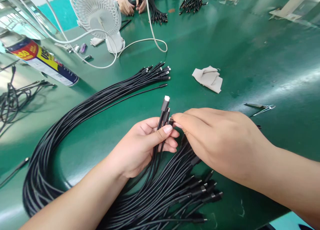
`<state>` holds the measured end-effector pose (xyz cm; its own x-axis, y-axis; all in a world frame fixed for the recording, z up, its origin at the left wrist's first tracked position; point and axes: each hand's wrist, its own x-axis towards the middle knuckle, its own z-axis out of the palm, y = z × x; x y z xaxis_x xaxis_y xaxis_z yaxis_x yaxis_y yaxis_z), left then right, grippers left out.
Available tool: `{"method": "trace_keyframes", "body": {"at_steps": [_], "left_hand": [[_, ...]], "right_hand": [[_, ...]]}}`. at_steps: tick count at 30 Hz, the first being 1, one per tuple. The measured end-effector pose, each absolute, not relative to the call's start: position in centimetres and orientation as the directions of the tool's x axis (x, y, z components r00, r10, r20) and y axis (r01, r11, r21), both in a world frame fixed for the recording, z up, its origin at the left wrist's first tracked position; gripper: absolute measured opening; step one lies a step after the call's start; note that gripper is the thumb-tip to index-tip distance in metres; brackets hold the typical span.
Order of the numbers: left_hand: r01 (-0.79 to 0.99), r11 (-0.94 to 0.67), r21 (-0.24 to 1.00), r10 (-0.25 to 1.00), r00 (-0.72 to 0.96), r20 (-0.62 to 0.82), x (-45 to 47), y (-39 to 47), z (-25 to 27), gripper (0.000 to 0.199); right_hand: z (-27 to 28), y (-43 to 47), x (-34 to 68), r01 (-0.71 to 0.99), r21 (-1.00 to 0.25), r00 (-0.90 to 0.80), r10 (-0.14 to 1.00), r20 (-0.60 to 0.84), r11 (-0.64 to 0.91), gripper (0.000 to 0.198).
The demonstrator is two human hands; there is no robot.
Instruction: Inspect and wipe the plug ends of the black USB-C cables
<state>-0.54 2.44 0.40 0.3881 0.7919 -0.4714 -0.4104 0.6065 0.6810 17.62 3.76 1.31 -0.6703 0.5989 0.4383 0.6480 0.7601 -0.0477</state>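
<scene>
My left hand (147, 140) is closed around a few black USB cables (165, 106), their metal-tipped plugs sticking up past the thumb. Close against these plugs is my right hand (222, 136), its thumb and fingertips pinched together near the lowest plug; whatever sits between them is hidden. Below both hands lies the near end of a large bundle of black cables (160, 196), with many plugs fanned out to the right. The bundle curves round on the left, and its far plug ends (157, 71) lie beyond my left hand.
A grey cloth (208, 79) and metal tweezers (261, 107) lie on the green table (250, 56). A white fan (100, 21) with a looping cord and a spray can (42, 58) stand at the back left. Another person's hands (125, 4) handle cables at the far side.
</scene>
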Motion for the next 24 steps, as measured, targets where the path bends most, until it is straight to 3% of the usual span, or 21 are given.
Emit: {"method": "trace_keyframes", "body": {"at_steps": [24], "left_hand": [[-0.389,0.599,0.699,0.795,0.39,-0.464,-0.67,2.41,0.03,0.013]], "right_hand": [[1.41,3.77,17.77,0.652,-0.099,-0.668,0.632,0.394,0.751,0.033]]}}
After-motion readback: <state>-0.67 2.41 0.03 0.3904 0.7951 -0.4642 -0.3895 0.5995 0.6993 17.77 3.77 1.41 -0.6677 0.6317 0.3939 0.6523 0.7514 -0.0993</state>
